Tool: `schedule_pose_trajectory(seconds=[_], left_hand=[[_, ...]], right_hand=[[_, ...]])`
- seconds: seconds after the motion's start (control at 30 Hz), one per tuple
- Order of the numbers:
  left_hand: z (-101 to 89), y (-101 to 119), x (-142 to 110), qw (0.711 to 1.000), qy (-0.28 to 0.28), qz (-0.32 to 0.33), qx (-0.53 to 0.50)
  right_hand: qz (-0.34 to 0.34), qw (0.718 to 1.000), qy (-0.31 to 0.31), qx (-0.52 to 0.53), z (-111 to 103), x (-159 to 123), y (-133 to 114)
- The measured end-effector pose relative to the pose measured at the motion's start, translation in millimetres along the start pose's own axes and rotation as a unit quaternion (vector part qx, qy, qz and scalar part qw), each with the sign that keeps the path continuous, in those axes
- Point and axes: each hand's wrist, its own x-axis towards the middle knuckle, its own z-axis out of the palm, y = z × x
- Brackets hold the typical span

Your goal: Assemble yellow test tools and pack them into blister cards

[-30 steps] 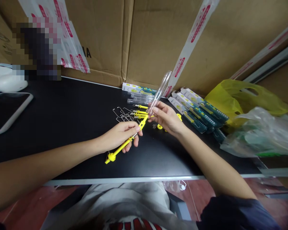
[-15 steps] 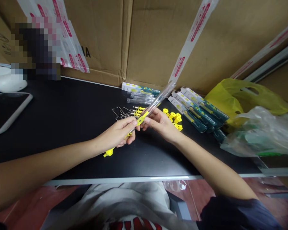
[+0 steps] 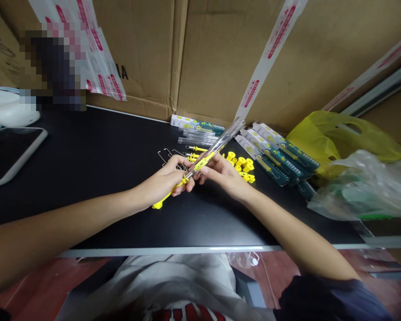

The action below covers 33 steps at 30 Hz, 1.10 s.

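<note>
A slim yellow rod with a knobbed lower end and a metal shaft slants up between my hands. My left hand is closed around its lower part, just below the shaft. At the upper end, my right hand pinches a yellow piece at the mouth of a clear plastic tube. The tube points up and away from me. Behind my hands lie several yellow rods with metal ends and bent wire hooks, partly hidden by my fingers. Small yellow plastic parts lie beside my right hand.
More clear tubes lie at the back near a printed box. Several printed boxes are stacked at the right, beside a yellow bag and a clear bag. A phone lies left. Cardboard stands behind.
My left hand has shifted its grip, its thumb now raised off the yellow piece, exposing the metal shaft and more of the rod. The knobbed end has moved slightly up and right.
</note>
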Motion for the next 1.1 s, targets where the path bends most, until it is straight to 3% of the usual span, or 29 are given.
schedule_pose_trajectory(seconds=[0.37,0.53,0.83,1.1], left_hand=[[-3.5,-1.6,1.3,0.997,-0.047,0.017,-0.051],[-8.3,-5.0,3.8,0.996,-0.080,0.042,-0.013],[-9.3,-5.9,6.1,0.994,-0.070,0.082,0.019],[-12.0,-12.0,8.1,0.998,-0.053,0.042,0.008]], right_hand=[[-0.003,1.000,0.000,-0.030,-2.1,-2.6,-3.9],[-0.007,0.999,0.005,-0.044,-5.3,-3.4,-3.9],[0.000,1.000,-0.016,-0.014,-5.1,-2.5,-5.4],[0.023,0.999,-0.023,0.037,-4.1,-5.2,-7.7]])
